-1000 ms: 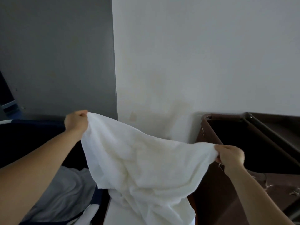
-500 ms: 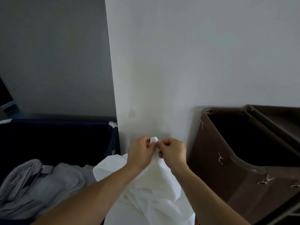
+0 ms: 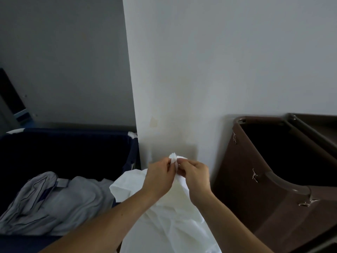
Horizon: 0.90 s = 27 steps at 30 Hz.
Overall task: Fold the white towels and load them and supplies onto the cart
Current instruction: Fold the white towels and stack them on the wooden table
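A white towel (image 3: 175, 212) hangs in front of me, doubled over, its lower part running off the bottom of the view. My left hand (image 3: 159, 177) and my right hand (image 3: 195, 177) are side by side and both pinch the towel's top corners together at about chest height. A small tuft of white cloth sticks up between the fingertips. The brown cart (image 3: 255, 179) stands just to the right of my hands, its dark bin open at the top.
A dark blue laundry bin (image 3: 133, 154) stands at the left with grey crumpled linen (image 3: 54, 203) inside. A white wall corner runs straight ahead, close behind my hands. The cart's brown bag hangs from metal clips (image 3: 255, 175).
One second ago my hands held the towel spread wide apart. They came together at the centre, folding the towel in half, and have stayed joined since half a second ago.
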{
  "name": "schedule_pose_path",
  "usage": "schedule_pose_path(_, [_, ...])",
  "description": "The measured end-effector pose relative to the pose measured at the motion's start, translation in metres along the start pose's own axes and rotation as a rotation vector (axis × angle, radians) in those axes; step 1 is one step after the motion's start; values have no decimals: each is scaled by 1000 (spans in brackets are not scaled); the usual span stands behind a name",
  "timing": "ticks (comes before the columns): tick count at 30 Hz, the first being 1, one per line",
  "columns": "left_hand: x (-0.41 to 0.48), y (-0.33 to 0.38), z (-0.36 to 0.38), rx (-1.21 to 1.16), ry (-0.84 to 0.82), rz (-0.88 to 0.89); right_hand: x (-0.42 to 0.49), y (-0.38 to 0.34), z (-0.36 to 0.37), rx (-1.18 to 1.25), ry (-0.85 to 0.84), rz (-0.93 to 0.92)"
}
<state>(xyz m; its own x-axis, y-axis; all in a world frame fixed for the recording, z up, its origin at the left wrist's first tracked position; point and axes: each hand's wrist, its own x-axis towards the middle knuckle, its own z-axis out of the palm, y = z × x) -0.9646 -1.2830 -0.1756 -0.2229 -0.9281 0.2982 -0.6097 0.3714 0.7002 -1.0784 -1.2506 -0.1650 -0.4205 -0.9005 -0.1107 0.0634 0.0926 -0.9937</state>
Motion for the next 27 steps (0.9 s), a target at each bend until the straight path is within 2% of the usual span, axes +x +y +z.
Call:
schedule_pose_path(6, [-1,-3,0,-115,-61,-66,-16,0,-2,60,-81,9])
schedule_pose_path(11, [-4,-21,-6,-33,-92,-14,-23,-3,-8,133,-154,30])
schedule_pose_path(14, [-7,-32,-11,-8,-60,15,-25,0,-9,53,-203,-11])
schedule_pose_path(18, [-23,-49,-33,-37,-101,54,-14,7,-19,-272,-322,-204])
schedule_pose_path(20, [-34,-57,-54,-79,-68,75,7,11,-30,-442,-268,-288])
schedule_pose_path(22, [-43,-61,-75,-116,-18,28,34,17,-40,-663,-165,-396])
schedule_pose_path(23, [-46,-62,-84,-134,-10,3,48,21,-43,-783,-169,-444])
schedule_pose_path(27, [-50,-67,-107,-197,31,-4,87,32,-34,-1128,-423,-460])
